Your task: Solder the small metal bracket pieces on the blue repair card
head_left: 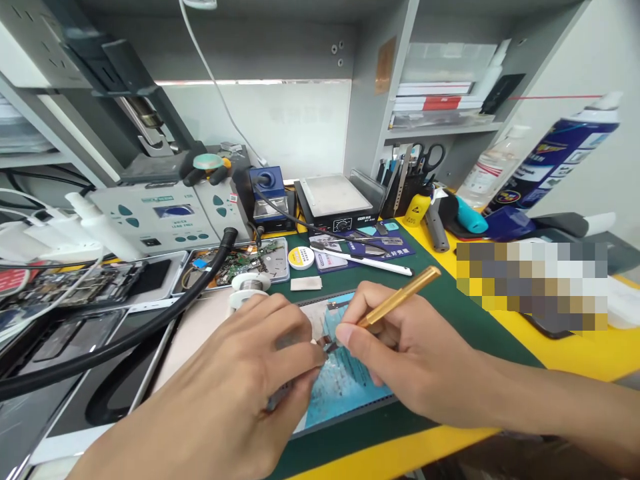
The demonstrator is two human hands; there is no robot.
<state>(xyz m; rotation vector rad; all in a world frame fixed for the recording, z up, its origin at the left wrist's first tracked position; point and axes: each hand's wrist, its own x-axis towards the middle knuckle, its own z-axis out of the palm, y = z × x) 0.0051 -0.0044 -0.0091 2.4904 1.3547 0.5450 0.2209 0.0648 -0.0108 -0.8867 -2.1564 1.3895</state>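
One slip of the gold pen-like tool [400, 297] gripped in the right hand [413, 357] could tear the small copper-coloured piece [325, 340] pinched by the left hand [245, 373] above the blue mat [345, 389].

Your tool [400, 295] is in your right hand [420, 350], over the small mat [345, 393]. Behind that sits the hot plate [333, 193]; the parts tray [287, 261] is left, the spray can [550, 157] right.

An electronics workshop, shown by the soldering station [120, 208], solder spool [251, 285], heating plate [334, 193] and loose circuit boards [246, 264].
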